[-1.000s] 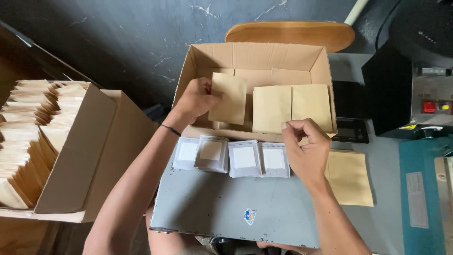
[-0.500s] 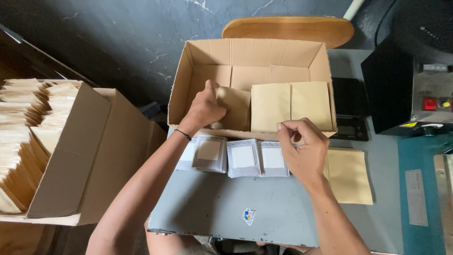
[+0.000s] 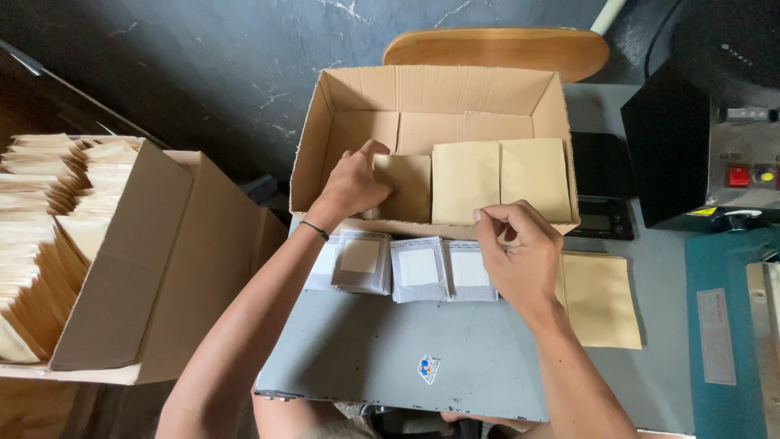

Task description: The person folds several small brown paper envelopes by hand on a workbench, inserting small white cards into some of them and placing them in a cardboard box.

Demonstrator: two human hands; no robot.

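Three brown paper pouches stood side by side inside an open cardboard box point(image 3: 439, 89) at the far edge of the grey tabletop point(image 3: 390, 349). The left hand point(image 3: 351, 185) reached into the box, its fingers point(image 3: 375, 148) spread loosely and pressed on the leftmost pouch point(image 3: 406, 187), which leaned against the box's near wall; the hand touched the pouch more than gripped it. Just beside it stood the middle pouch point(image 3: 465, 180) and the right pouch point(image 3: 535, 177), both upright and touching each other.

The right hand point(image 3: 520, 256) hovered over the box's near rim, fingers point(image 3: 486, 216) curled in with thumb and forefinger pinched narrow; whether anything thin lay between them could not be told.

Between the box and the person, a row of small white sachets point(image 3: 419, 268) lay on the tabletop, overlapping slightly. One more flat brown pouch point(image 3: 601, 301) lay on the tabletop near the right wrist. A black digital scale point(image 3: 603, 219) sat just right of the box, a black machine with a red switch point(image 3: 715, 154) beyond it. Well apart on the left, a larger cardboard box point(image 3: 122, 268) held many upright brown pouches point(image 3: 41, 228).
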